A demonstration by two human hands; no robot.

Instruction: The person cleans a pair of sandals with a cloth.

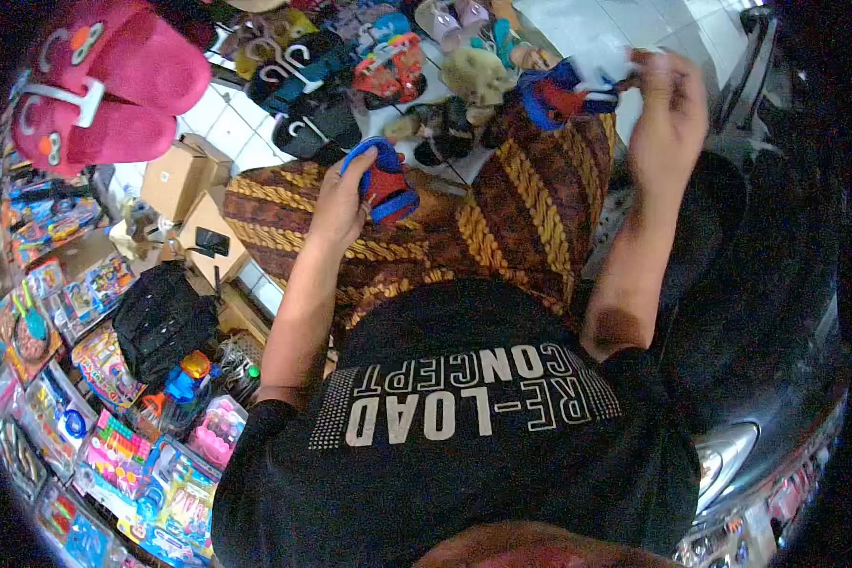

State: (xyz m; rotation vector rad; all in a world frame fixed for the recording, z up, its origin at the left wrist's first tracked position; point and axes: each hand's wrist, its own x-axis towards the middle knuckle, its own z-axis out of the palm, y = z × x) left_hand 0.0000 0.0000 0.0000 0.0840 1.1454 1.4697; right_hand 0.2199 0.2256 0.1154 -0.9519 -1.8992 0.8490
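My left hand (343, 201) is closed around a small blue-and-red sandal (388, 186), held above my lap. Out to the upper right, my right hand (670, 109) has its fingers pinched at the end of a matching blue-and-red sandal (560, 95). Motion blurs this second sandal, and a pale, whitish patch beside it is too smeared to name. Below both sandals lies brown-and-gold patterned cloth (521, 222) over my legs.
Pairs of sandals (388, 71) cover the tiled floor ahead. Pink slippers (114, 85) on a white hanger are at upper left. Cardboard boxes (182, 178), a black bag (161, 317) and packaged toys (114, 450) line the left. A dark vehicle (767, 350) stands close on the right.
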